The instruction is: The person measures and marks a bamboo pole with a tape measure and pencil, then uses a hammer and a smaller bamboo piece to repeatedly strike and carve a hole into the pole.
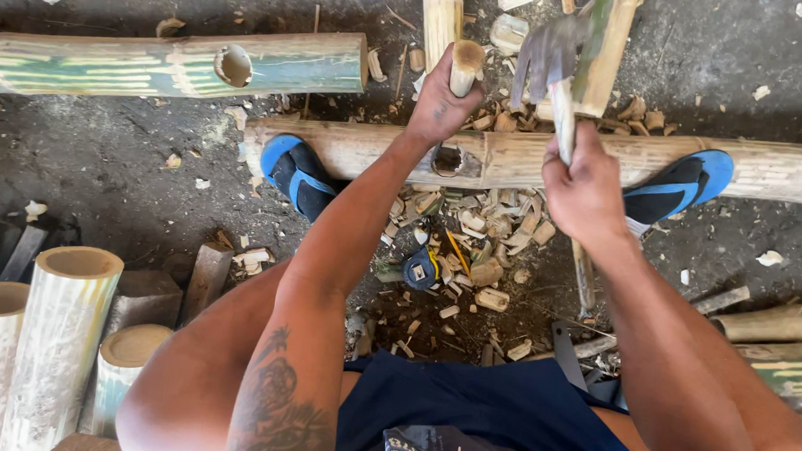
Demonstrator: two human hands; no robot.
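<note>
**Both hands at the bamboo pole's hole**

You sit low over a bamboo pole (530,157) that lies crosswise on the dirt floor (106,167), with your blue sandals (297,172) pressed against it on either side. Your left arm reaches straight forward, forearm nearly level, and your left hand (441,96) wraps around the top of a short round wooden peg (466,66); that grip is clamped shut on the peg, thumb side up. The peg stands upright just above a rough round hole (446,160) cut in the pole, and your wrist rests close over that hole.

Your right arm is bent at the elbow and lifted, the right hand (586,184) fisted tight on the pale wooden handle of a hammer (552,65). Its grey head is blurred, up beyond the pole and level with the peg's top, a little to its right.

Bamboo chips (473,233) litter the floor between your feet, and a blue tape measure (420,269) lies among them. Another bamboo pole with a round hole (234,65) lies further away on the left.
</note>
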